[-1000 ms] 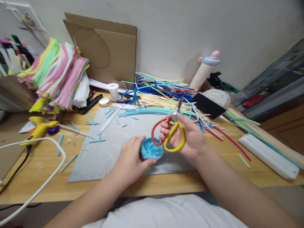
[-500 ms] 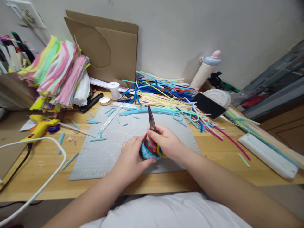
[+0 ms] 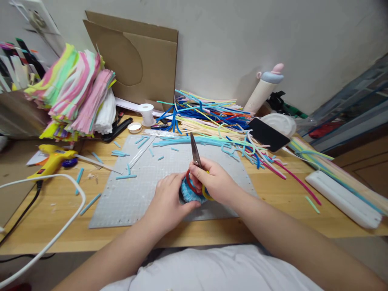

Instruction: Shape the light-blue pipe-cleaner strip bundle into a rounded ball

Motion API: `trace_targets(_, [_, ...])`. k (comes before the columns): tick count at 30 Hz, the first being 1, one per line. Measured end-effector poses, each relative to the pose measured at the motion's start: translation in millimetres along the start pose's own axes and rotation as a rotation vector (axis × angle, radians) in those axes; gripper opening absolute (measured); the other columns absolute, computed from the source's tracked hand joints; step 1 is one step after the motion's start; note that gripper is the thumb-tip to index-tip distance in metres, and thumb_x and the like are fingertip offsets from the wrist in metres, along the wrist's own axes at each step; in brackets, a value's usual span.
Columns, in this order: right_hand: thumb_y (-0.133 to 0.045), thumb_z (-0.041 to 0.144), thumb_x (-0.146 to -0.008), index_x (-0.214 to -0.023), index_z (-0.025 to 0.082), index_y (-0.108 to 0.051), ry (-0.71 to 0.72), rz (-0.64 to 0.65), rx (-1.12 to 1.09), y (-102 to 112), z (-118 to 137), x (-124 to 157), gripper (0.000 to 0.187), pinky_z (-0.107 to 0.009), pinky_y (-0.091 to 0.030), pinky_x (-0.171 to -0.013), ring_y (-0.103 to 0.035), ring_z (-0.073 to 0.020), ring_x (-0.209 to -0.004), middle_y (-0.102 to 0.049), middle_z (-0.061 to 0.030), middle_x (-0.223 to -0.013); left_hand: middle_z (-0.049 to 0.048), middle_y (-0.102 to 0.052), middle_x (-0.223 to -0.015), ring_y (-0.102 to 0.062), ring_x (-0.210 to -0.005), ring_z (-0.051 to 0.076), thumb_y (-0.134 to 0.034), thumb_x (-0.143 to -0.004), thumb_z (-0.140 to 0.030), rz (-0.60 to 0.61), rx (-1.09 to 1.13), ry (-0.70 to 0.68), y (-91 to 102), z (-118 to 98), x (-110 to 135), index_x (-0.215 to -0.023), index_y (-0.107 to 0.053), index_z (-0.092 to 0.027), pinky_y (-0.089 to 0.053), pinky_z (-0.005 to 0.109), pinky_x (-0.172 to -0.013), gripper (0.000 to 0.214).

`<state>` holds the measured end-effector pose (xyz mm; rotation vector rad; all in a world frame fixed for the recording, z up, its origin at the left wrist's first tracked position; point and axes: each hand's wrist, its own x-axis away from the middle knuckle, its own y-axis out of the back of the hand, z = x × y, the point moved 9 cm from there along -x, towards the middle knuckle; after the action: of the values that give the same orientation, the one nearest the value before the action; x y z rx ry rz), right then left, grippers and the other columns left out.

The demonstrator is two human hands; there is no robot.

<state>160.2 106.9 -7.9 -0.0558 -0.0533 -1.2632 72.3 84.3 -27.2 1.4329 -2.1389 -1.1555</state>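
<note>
My left hand is closed round the left side of a fuzzy light-blue piece, which looks made of pipe cleaners. Scissors with red and yellow handles are held in my right hand, their dark blades together and pointing up and away from me. The handles lie over the blue piece, and the right fingertips are close to it or touching it; which of the two is hidden. Both hands are above a grey cutting mat. Short blue pipe cleaner cuttings lie on the mat's left part.
A yellow glue gun with a white cable in front lies at the left. Loose pipe cleaners spread along the back, near a bottle and a black phone-like slab. Bundled pipe cleaners and cardboard stand at the back left.
The whole view has shifted very slightly. Both hands, the scissors and the blue piece keep nearly the same pose.
</note>
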Motion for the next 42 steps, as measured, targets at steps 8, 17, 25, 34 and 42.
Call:
trace_targets(8, [-0.046,0.034,-0.089,-0.076,0.021,-0.047,0.036,-0.030,0.209,0,-4,-2,0.019,-0.022,-0.033,-0.049,-0.040,-0.0093,-0.046,-0.043,0.0083,-0.051,0.0074,-0.059,-0.115,-0.053,-0.106,0.027,-0.077,-0.065,-0.041,-0.011,-0.060,0.021,-0.4,3,0,-0.117,-0.050,-0.020,-0.041,0.043,-0.090,0.062])
trace_targets(17, [-0.044,0.027,-0.089,-0.076,0.021,-0.049,0.119,-0.082,0.450,-2,8,3,0.015,-0.023,-0.036,-0.059,-0.050,-0.0117,-0.061,-0.053,0.0039,-0.063,0.0095,-0.058,-0.116,-0.051,-0.109,0.029,-0.076,-0.065,-0.041,-0.034,-0.092,0.022,-0.9,5,1,-0.116,-0.052,-0.018,-0.040,0.046,-0.093,0.061])
trace_targets(25, [-0.045,0.026,-0.087,-0.072,0.021,-0.047,0.006,-0.047,0.445,-3,1,-20,0.016,-0.022,-0.034,-0.049,-0.046,-0.0108,-0.048,-0.048,0.0055,-0.054,0.0109,-0.057,-0.113,-0.052,-0.106,0.029,-0.076,-0.064,-0.042,-0.003,-0.092,0.080,-2.5,11,-1,-0.114,-0.054,-0.015,-0.042,0.046,-0.091,0.060])
trace_targets(34, [-0.042,0.028,-0.090,-0.078,0.021,-0.046,0.089,-0.086,0.399,5,1,3,0.014,-0.023,-0.037,-0.054,-0.048,-0.0110,-0.053,-0.049,0.0054,-0.058,0.0117,-0.053,-0.120,-0.049,-0.113,0.030,-0.075,-0.064,-0.047,-0.007,-0.109,0.067,-4.2,11,2,-0.112,-0.057,-0.018,-0.039,0.047,-0.095,0.059])
trace_targets(42, [-0.046,0.022,-0.087,-0.079,0.021,-0.052,0.073,-0.044,0.565,-8,9,-12,0.010,-0.024,-0.037,-0.063,-0.053,-0.0134,-0.068,-0.059,0.0015,-0.072,0.0119,-0.053,-0.124,-0.047,-0.116,0.032,-0.075,-0.064,-0.044,0.001,-0.115,0.070,-5.5,15,1,-0.113,-0.056,-0.019,-0.038,0.047,-0.097,0.058])
